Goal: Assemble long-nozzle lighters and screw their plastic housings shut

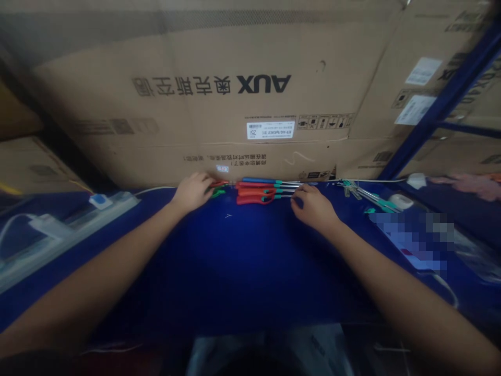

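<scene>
Red- and blue-handled lighters (254, 192) lie in a row on bench (250, 271), between left hand (193, 191) and right hand (313, 206). Fingers curled; cannot tell if clamped. Carton (176, 120) blocks rear; power strip (92, 222) left, metal stems (370, 197) right.

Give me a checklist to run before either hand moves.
1. Right hand at the rod ends of the handled tools: ok.
2. Left hand beside the green piece: ok; whether it grips anything: cannot tell.
3. Red-orange handles lying side by side: ok.
4. All handles one colour: not ok; the blue handle differs.
5. All rods together: not ok; loose rods lie beyond the right hand.
6. Right-hand grip closed: cannot tell.
</scene>
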Demonstrator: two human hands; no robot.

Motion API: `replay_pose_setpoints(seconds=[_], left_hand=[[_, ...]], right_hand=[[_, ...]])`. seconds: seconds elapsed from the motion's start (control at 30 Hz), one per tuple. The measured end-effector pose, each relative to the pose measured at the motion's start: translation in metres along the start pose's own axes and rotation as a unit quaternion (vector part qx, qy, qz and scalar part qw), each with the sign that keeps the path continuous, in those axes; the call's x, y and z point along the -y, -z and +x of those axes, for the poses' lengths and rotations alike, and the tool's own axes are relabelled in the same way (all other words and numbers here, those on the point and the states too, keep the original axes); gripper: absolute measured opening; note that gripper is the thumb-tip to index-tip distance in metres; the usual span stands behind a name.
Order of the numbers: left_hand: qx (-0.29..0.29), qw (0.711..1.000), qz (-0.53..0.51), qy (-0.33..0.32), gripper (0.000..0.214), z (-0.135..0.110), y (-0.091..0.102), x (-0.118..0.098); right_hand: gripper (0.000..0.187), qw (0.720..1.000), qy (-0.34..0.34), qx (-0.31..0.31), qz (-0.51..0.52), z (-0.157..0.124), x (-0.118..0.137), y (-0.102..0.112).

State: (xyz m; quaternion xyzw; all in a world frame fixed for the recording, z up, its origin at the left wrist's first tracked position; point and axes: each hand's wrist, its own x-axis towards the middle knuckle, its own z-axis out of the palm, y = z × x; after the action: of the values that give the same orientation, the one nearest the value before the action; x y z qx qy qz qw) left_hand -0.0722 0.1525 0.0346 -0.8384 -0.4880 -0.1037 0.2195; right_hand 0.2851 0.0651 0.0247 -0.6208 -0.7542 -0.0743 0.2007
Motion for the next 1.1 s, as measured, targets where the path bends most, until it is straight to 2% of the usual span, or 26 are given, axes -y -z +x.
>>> replay_pose_setpoints(seconds=[0.17, 0.3, 0.43, 0.5, 0.57, 0.63, 0.7, 0.77, 0.83, 0.87, 0.93, 1.0, 1.1], left_hand=[[0.011, 1.000, 0.005, 0.019, 0.022, 0.018, -0.010, -0.007], [0.020, 1.000, 0.003, 0.011, 0.018, 0.024, -0.007, -0.007], [0.007, 1.000, 0.004, 0.000, 0.016, 0.020, 0.014, -0.019], [-0.004, 1.000, -0.001, -0.021, 0.018, 0.014, 0.032, -0.038], [-0.006, 0.998, -0.014, -0.066, 0.020, 0.002, 0.052, -0.066], [-0.002, 0.993, -0.029, -0.118, 0.020, -0.013, 0.070, -0.102], [0.005, 0.977, -0.064, -0.205, 0.019, -0.029, 0.082, -0.137], [0.010, 0.960, -0.109, -0.256, 0.017, -0.043, 0.085, -0.167], [0.027, 0.945, -0.167, -0.280, 0.013, -0.051, 0.080, -0.186], [0.034, 0.938, -0.200, -0.280, 0.013, -0.053, 0.075, -0.191], [0.035, 0.939, -0.249, -0.235, 0.012, -0.053, 0.064, -0.194], [0.033, 0.933, -0.301, -0.197, 0.012, -0.050, 0.055, -0.191], [0.050, 0.911, -0.383, -0.146, 0.035, -0.049, 0.051, -0.177]], right_hand=[[0.020, 1.000, 0.007, 0.006, 0.025, -0.001, -0.001, -0.001], [0.021, 0.998, 0.013, 0.007, 0.053, 0.001, -0.005, 0.000], [0.019, 0.994, 0.033, 0.011, 0.103, 0.003, -0.005, 0.001], [0.019, 0.985, 0.054, 0.006, 0.164, 0.003, 0.000, 0.002], [0.020, 0.961, 0.050, 0.020, 0.272, 0.002, 0.007, 0.004], [0.023, 0.919, 0.014, 0.063, 0.390, 0.001, 0.013, 0.006], [0.025, 0.880, -0.028, 0.113, 0.460, 0.000, 0.016, 0.008], [0.024, 0.857, -0.042, 0.170, 0.484, -0.001, 0.016, 0.010], [0.021, 0.839, -0.014, 0.258, 0.480, -0.002, 0.013, 0.012], [0.019, 0.827, 0.015, 0.303, 0.472, -0.002, 0.011, 0.013], [0.016, 0.808, 0.086, 0.370, 0.451, -0.003, 0.006, 0.014], [0.015, 0.799, 0.137, 0.399, 0.429, -0.004, 0.003, 0.015], [0.014, 0.802, 0.175, 0.407, 0.401, -0.005, 0.002, 0.021]])
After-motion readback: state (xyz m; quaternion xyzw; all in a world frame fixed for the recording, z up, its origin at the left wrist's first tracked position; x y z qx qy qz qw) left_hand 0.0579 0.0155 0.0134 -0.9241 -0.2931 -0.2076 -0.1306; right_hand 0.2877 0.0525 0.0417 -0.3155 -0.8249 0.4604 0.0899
